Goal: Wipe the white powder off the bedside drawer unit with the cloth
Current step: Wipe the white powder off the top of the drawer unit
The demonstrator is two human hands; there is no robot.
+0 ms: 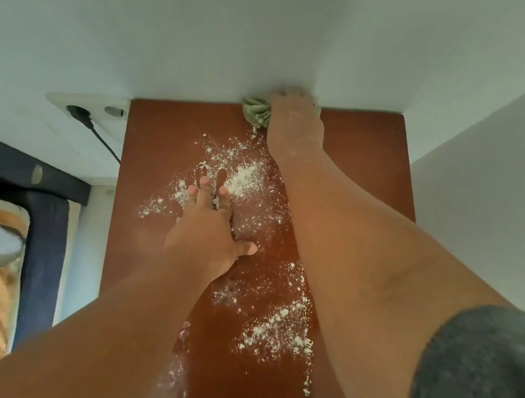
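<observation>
The bedside drawer unit (366,153) shows its reddish-brown top from above. White powder (245,178) lies scattered across its middle, with a further patch near the front right. My right hand (296,121) presses a bunched green cloth (257,111) against the top at its far edge, by the wall. My left hand (207,228) rests flat on the top with fingers spread, its fingertips in the powder. Powder dusts both hands.
A white wall (215,17) runs behind the unit and another stands to its right. A wall socket (96,106) with a black plug and cable sits left of the unit. A bed with a dark frame (47,232) and striped bedding is at the lower left.
</observation>
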